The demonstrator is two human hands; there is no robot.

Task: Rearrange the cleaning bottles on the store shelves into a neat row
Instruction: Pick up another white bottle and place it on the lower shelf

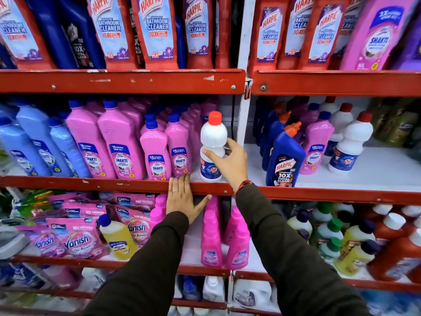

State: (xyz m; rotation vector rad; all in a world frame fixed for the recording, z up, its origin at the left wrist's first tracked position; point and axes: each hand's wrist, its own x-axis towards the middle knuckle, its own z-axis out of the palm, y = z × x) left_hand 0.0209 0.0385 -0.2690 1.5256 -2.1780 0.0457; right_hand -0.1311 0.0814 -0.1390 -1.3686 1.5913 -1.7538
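A white bottle with a red cap [213, 135] stands at the right end of the middle shelf's left bay, beside a row of pink Shakti bottles [157, 153]. My right hand [230, 163] wraps around its waist from the right. My left hand [184, 200] lies flat, fingers spread, against the red front edge of that shelf [114, 184], just below the pink bottles. In the right bay stand a blue Harpic bottle [284, 158], a pink bottle [316, 149] and more white red-capped bottles [350, 147].
Light blue bottles [34, 144] fill the middle shelf's left end. Red Harpic bottles [155, 30] line the top shelf. Below sit pink Vanish pouches [77, 242], a yellow bottle [116, 238], pink Vanish bottles [211, 242] and mixed bottles [355, 238]. A white upright [242, 124] divides the bays.
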